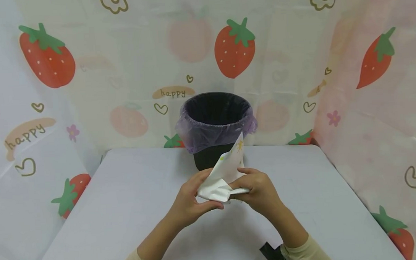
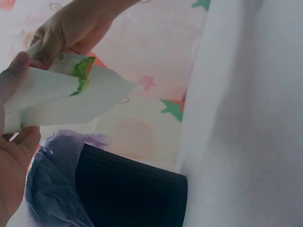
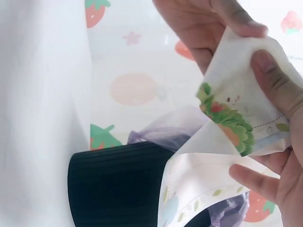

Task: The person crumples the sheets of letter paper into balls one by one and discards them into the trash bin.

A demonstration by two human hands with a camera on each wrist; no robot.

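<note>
Both hands hold a folded sheet of white paper (image 1: 217, 185) printed with green leaves and small coloured drawings. My left hand (image 1: 187, 203) grips its left side, thumb along the near edge and fingers behind. On the right side my right hand (image 1: 259, 189) pinches a folded layer between thumb and fingers. One pointed flap of the paper stands up toward the bin. In the right wrist view, a green leafy print shows on the folded paper (image 3: 246, 90), and a longer part hangs below it. Some fingers are hidden behind the sheet.
A black waste bin (image 1: 209, 157) lined with a purple plastic bag (image 1: 208, 135) stands at the back of the white table (image 1: 134, 186), just beyond the paper. Strawberry-printed sheeting (image 1: 137, 63) surrounds the table at the back and sides.
</note>
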